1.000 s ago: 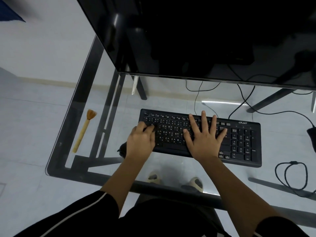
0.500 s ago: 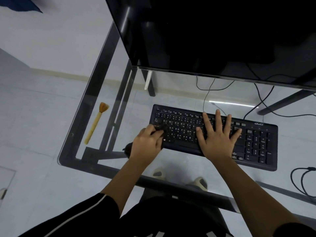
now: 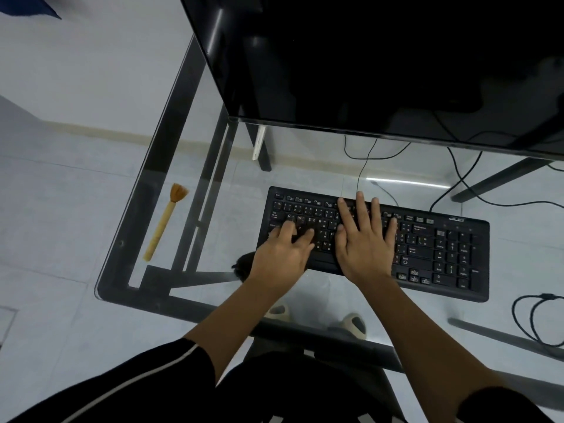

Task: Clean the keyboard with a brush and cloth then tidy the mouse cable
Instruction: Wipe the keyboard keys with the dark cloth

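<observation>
A black keyboard (image 3: 442,248) lies on the glass table (image 3: 213,303). My left hand (image 3: 280,257) sits on its left keys with curled fingers. A dark cloth (image 3: 244,265) bunches out from under that palm, and the hand appears to grip it. My right hand (image 3: 363,242) lies flat on the middle keys with straight, spread fingers. A wooden brush (image 3: 164,222) with orange bristles lies apart on the glass at the far left. A coiled black cable (image 3: 537,319) shows at the right edge. The mouse is out of sight.
A large black monitor (image 3: 366,56) overhangs the back of the table. Loose black cables (image 3: 470,178) trail behind the keyboard. The black table frame (image 3: 195,209) and my feet in slippers (image 3: 351,325) show through the glass.
The view has shifted so everything sits further right. My left hand has slid a little to the right over the keys. My right hand stays flat on the keyboard.
</observation>
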